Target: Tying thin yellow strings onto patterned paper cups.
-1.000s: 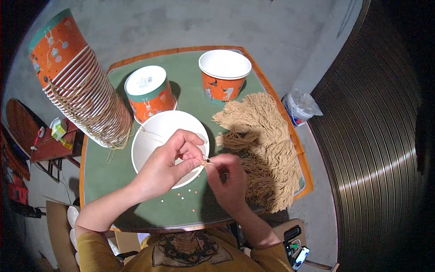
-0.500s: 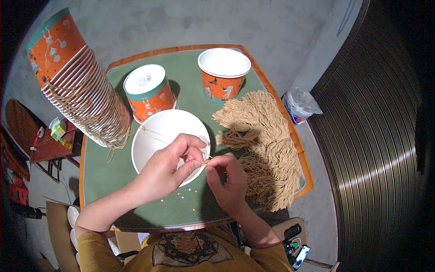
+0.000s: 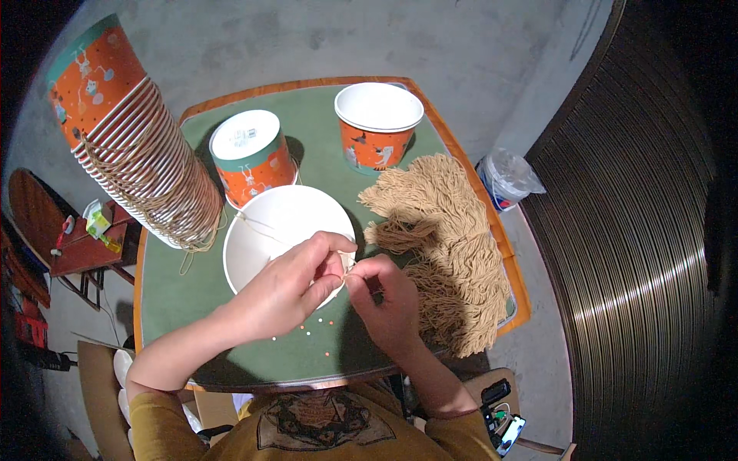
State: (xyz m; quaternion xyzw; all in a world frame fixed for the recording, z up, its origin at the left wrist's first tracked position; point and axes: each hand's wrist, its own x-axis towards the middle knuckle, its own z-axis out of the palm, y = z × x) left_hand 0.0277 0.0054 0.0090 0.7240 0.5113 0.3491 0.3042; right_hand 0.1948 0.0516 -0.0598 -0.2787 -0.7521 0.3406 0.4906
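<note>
Over the near right rim of a white paper tub (image 3: 260,230), which faces me with its mouth, my hands meet fingertip to fingertip. My left hand (image 3: 296,273) pinches a thin tan string (image 3: 350,266) between thumb and fingers. From the right, my right hand (image 3: 387,302) pinches the same string with thumb and forefinger. The fingers partly hide the string and any knot in it. A loose strand (image 3: 254,220) lies across the tub. To the right of my right hand rests a big bundle of tan strings (image 3: 453,246).
A tall leaning stack of orange tubs (image 3: 146,154) wound with string stands at left. An upturned tub (image 3: 250,154) and an upright tub (image 3: 378,127) sit further back. Small white and orange dots (image 3: 310,333) lie on the green tabletop (image 3: 184,307). A white bucket (image 3: 507,180) stands beyond the table.
My fingertips have shifted slightly and closed nearer together on the string. Both hands stay over the tub's rim, and the other things keep their places.
</note>
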